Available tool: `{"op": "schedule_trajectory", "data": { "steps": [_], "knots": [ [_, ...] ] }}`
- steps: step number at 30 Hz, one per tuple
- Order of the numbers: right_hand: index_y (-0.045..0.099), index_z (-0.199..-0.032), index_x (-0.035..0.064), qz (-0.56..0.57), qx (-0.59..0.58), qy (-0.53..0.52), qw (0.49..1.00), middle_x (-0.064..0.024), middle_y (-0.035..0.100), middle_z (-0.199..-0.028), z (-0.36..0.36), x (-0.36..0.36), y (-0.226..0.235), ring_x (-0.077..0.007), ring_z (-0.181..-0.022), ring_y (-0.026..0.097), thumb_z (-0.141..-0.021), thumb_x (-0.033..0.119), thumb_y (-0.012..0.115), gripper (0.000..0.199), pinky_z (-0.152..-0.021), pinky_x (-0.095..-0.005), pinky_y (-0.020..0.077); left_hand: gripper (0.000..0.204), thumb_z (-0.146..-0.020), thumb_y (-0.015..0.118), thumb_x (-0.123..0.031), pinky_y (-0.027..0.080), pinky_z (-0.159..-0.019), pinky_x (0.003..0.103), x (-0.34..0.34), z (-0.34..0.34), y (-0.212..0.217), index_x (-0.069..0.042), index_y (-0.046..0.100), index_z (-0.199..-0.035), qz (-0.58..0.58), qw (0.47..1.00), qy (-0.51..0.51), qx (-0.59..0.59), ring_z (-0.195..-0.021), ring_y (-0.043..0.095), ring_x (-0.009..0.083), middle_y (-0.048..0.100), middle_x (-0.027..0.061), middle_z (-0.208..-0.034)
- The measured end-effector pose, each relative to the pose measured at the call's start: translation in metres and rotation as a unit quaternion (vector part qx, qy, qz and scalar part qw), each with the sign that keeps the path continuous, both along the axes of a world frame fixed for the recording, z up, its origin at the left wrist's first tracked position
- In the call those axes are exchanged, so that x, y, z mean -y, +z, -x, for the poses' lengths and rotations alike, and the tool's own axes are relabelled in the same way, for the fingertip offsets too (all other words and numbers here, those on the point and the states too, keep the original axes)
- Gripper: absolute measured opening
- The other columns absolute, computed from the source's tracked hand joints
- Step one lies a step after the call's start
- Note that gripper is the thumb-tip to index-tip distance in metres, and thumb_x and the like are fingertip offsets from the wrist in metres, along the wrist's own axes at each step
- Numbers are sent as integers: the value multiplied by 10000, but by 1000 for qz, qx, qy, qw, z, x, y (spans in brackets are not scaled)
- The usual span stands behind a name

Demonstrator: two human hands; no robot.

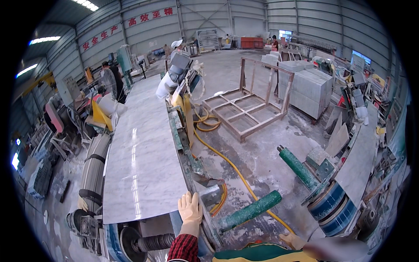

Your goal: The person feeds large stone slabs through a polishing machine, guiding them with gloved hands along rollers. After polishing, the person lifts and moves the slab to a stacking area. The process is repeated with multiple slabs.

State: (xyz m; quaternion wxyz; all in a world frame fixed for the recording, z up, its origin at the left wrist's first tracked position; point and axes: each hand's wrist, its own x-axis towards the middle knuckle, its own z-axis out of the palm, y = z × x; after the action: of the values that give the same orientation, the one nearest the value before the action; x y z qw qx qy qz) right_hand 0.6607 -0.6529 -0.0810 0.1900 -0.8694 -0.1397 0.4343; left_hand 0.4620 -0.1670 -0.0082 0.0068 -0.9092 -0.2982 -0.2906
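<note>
My left hand (190, 212), in a cream rubber glove below a red-and-black checked cuff, lies with its fingers stretched forward. It rests on the machine's edge, at the near right corner of a long, polished grey-white stone slab (142, 174). Low on the right, my right hand (292, 240) wears a similar glove and is only partly seen. Its fingers look extended beside a yellow hose (238, 172), and I see nothing held in them. The slab lies lengthwise along a conveyor, whose blue belt roller (114, 240) shows under its near end.
Green rollers (251, 212) jut out on the right. A second conveyor has a blue roller (327, 205) and a slab (355, 168). Ahead are a motor head (179, 65), a rusty metal frame (244, 109) and stacked stone blocks (305, 87). Several people stand farther off.
</note>
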Motion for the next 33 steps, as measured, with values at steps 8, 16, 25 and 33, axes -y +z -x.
{"op": "schedule_trajectory", "data": {
  "steps": [8, 16, 25, 33],
  "knots": [
    [672, -1408, 42, -14, -16, 14, 1000, -226, 699, -1375, 9, -13, 36, -407, -1276, 642, -1103, 482, 497, 563, -1116, -386, 466, 570, -833, 759, -222, 396, -1125, 556, -1, 6, -3, -69, 644, -1370, 22, 1000, -9, 6, -1329, 524, 440, 582, 220, -1428],
    [735, -1388, 175, -15, -25, -53, 998, -132, 756, -1328, -6, 15, -32, -304, -1254, 693, -990, 615, 627, 603, -1081, -427, 500, 561, -838, 759, -232, 397, -1123, 551, 3, -2, -4, -67, 647, -1362, 9, 1000, -13, 3, -1321, 531, 444, 586, 223, -1422],
    [712, -1426, 244, 5, -56, -61, 997, -106, 722, -1409, -14, 24, -76, -322, -1315, 663, -992, 646, 606, 601, -1103, -470, 486, 527, -844, 752, -223, 400, -1106, 554, 6, -2, 0, -75, 655, -1341, 13, 1000, -18, 16, -1310, 536, 442, 595, 221, -1395],
    [703, -1435, 263, 40, -25, -31, 998, -126, 718, -1407, -12, 26, -82, -351, -1327, 657, -996, 659, 583, 603, -1124, -464, 476, 518, -845, 736, -237, 390, -1122, 567, 9, 1, 0, -103, 657, -1339, 21, 1000, -12, 7, -1315, 534, 431, 595, 208, -1402]
  ]
}}
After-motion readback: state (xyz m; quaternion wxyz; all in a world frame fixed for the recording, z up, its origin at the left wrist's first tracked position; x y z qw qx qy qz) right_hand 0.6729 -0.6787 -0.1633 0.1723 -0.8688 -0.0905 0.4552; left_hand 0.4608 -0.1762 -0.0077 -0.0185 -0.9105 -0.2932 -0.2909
